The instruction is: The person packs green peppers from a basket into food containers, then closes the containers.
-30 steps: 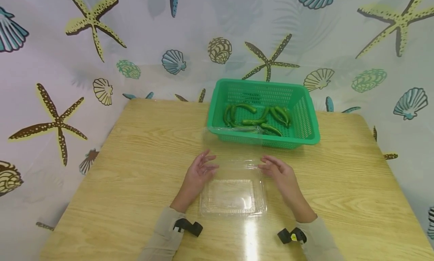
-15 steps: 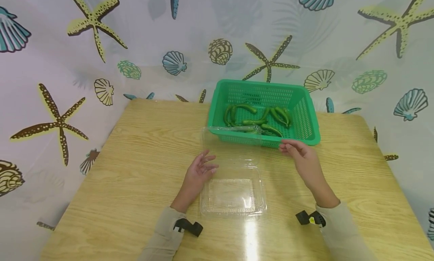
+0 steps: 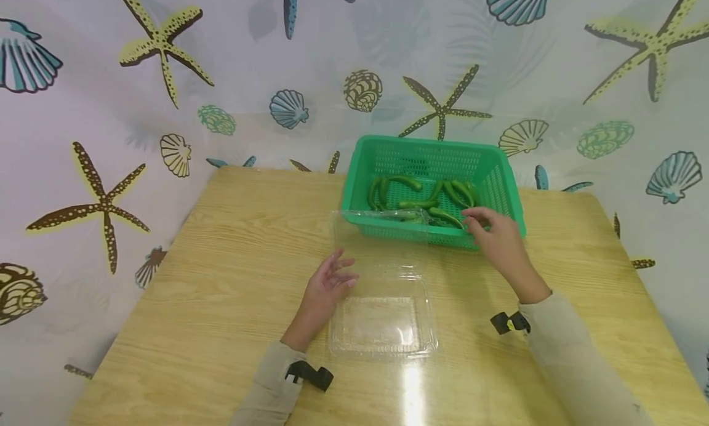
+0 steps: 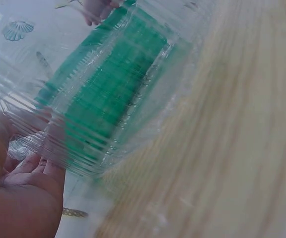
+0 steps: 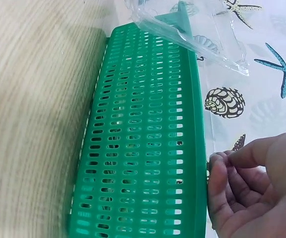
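Observation:
A clear plastic clamshell box lies on the table with its lid raised at the far side, partly in front of the basket. My left hand is at the box's left edge, its loosely bent fingers touching or very near the plastic. In the left wrist view those fingers show partly through the clear wall. My right hand is over the front right rim of a green plastic basket, fingers loosely curled and holding nothing visible. Several green chili peppers lie on the basket's floor.
The wooden table carries the box and the basket, which stands near its back edge. Behind it hangs a white curtain printed with shells and starfish. Each wrist wears a small black camera.
My right hand has left the right side of the clear box and moved right and forward to the basket's rim. The left hand has stayed by the box.

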Tool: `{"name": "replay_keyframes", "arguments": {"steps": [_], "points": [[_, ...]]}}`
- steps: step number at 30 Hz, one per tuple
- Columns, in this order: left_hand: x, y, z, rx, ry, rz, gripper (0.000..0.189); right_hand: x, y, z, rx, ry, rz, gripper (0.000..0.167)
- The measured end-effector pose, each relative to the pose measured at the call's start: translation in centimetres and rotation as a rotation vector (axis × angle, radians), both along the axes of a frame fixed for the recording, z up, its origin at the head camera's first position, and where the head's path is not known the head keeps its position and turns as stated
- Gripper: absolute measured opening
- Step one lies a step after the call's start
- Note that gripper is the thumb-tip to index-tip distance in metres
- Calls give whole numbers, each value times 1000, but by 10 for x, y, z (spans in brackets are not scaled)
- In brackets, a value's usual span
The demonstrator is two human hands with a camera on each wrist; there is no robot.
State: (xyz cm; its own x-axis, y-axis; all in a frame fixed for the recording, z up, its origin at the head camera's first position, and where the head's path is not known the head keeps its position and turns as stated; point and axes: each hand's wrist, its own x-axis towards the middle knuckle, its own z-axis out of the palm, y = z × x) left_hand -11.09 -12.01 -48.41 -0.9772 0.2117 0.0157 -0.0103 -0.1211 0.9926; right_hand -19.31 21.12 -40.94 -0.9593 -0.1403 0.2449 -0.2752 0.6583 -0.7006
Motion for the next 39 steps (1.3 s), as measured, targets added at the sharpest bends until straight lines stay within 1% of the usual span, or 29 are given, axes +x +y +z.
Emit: {"name": "replay_keyframes", "arguments": {"steps": [2,6,11,15,18,27,35,39], "points": [[0,1,0,-1,2,-4,66,-4,0,2,41,-5,-3,26],[0,1,-1,-6,11,-1,66,-14,-2,4,98,-42,28,29],[0,1,-3,1,11,-9,66,-32,-1,-1,184,-92,65,29],[0,1,-3,-1,13,-21,65,-42,-3,-5,250,-126,79,28],[1,2,-3,-6,16,-17,65,-48,-5,-6,274,-148,80,28],[0,2,-3,-13,24,-6,66,-67,-8,-5,301,-256,92,31],[0,3,-2,0,9,-7,66,-79,-8,-9,346,-294,106,33],[1,3,-3,5,14,-8,67,-85,-9,-11,374,-304,122,32]]}}
